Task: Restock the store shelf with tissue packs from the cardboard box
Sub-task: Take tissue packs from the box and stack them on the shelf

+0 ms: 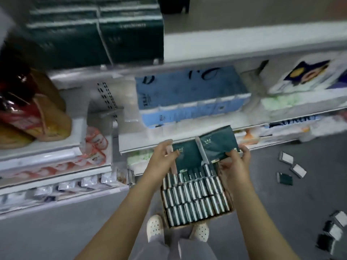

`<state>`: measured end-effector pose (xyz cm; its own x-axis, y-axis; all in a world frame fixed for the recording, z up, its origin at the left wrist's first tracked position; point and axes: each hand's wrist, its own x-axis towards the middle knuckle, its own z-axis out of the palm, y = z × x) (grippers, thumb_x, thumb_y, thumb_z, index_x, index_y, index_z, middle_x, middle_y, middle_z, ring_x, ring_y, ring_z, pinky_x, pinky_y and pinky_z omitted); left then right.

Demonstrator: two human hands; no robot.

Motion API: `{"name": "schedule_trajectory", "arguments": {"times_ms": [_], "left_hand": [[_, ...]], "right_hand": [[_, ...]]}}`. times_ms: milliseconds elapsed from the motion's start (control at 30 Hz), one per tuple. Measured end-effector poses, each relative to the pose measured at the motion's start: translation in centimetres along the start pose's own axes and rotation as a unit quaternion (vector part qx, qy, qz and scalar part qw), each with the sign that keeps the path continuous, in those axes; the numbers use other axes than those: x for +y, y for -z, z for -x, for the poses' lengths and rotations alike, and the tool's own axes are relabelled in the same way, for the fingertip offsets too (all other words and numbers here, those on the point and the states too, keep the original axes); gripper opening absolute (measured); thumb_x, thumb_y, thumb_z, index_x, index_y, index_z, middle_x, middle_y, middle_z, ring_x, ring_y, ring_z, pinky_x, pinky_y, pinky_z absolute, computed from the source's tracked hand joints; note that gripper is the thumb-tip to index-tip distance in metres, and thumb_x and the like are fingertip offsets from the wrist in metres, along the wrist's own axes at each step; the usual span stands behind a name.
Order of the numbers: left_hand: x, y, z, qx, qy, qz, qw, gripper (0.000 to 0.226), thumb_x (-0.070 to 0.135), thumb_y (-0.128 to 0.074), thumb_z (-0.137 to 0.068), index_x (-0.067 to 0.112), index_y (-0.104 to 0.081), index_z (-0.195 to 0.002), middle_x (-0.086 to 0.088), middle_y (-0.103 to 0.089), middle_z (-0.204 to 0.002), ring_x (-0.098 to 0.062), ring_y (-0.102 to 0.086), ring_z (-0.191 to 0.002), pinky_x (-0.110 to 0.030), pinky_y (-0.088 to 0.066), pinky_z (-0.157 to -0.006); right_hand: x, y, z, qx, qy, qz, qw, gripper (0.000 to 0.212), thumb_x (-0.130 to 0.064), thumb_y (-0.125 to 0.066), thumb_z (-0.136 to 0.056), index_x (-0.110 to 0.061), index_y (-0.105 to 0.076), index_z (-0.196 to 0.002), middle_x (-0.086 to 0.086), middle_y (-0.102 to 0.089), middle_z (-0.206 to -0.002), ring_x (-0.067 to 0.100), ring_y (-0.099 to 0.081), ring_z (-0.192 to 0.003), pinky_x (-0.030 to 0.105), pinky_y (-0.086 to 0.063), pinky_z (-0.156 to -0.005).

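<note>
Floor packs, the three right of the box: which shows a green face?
The lowest pack: dark green face up. The upper pack and middle pack show white.

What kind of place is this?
Likely a retail store aisle: white shelves stocked with wrapped paper goods like the blue pack, and a cardboard box of dark green tissue packs on the floor.

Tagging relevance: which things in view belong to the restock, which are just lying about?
Job: dark green plastic-wrapped tissue bundle, left hand, right hand, brown cardboard box, white shelf.
Lying about: small loose packs on floor, blue wrapped roll pack, orange bags.
</note>
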<state>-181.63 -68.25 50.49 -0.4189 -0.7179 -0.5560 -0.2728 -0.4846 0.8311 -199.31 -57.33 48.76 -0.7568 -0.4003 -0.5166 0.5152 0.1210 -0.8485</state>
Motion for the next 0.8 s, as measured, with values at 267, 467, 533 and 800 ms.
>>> {"name": "schedule_trajectory", "arguments": {"times_ms": [267, 467, 533, 800], "left_hand": [[11.0, -0.1, 4.0, 0.003, -0.148, 0.063, 0.987, 0.027, 0.023, -0.064, -0.093, 0.041, -0.058, -0.113, 0.000, -0.061, -0.127, -0.013, -0.063, -0.110, -0.040, -0.054, -0.081], [14.8, -0.5, 7.2, 0.031, -0.225, 0.071, 0.971, 0.034, 0.021, -0.066, -0.091, 0.037, -0.058, -0.120, 0.004, -0.064, -0.124, -0.015, -0.063, -0.110, -0.047, -0.053, -0.087], [16.2, -0.9, 8.1, 0.050, -0.240, 0.074, 0.967, 0.035, 0.022, -0.068, -0.090, 0.035, -0.056, -0.120, 0.006, -0.064, -0.125, -0.016, -0.062, -0.113, -0.050, -0.050, -0.094], [23.3, -0.7, 9.6, 0.100, -0.350, 0.089, 0.927, 0.029, 0.019, -0.063, -0.092, 0.028, -0.055, -0.119, 0.013, -0.066, -0.117, 0.006, -0.063, -0.096, -0.025, -0.046, -0.083]], "right_hand": [[-11.0, -3.9, 3.4, -0.104, 0.071, -0.106, 0.986, 0.020, -0.009, -0.050, -0.097, -0.028, -0.044, -0.092, -0.001, -0.062, -0.086, 0.017, -0.057, -0.067, 0.028, -0.037, -0.057], [-16.0, -4.0, 4.0, -0.224, 0.079, -0.131, 0.963, 0.021, -0.009, -0.057, -0.095, -0.021, -0.049, -0.110, 0.004, -0.069, -0.096, 0.018, -0.064, -0.077, 0.029, -0.050, -0.064], [-18.0, -4.0, 4.1, -0.271, 0.087, -0.133, 0.949, 0.029, -0.005, -0.054, -0.095, -0.020, -0.053, -0.120, 0.005, -0.072, -0.102, 0.019, -0.069, -0.083, 0.029, -0.055, -0.068], [-24.5, -6.2, 3.7, -0.353, 0.157, -0.150, 0.910, 0.027, 0.004, -0.048, -0.095, -0.009, -0.059, -0.115, 0.005, -0.074, -0.101, 0.018, -0.070, -0.092, 0.026, -0.058, -0.076]]}}
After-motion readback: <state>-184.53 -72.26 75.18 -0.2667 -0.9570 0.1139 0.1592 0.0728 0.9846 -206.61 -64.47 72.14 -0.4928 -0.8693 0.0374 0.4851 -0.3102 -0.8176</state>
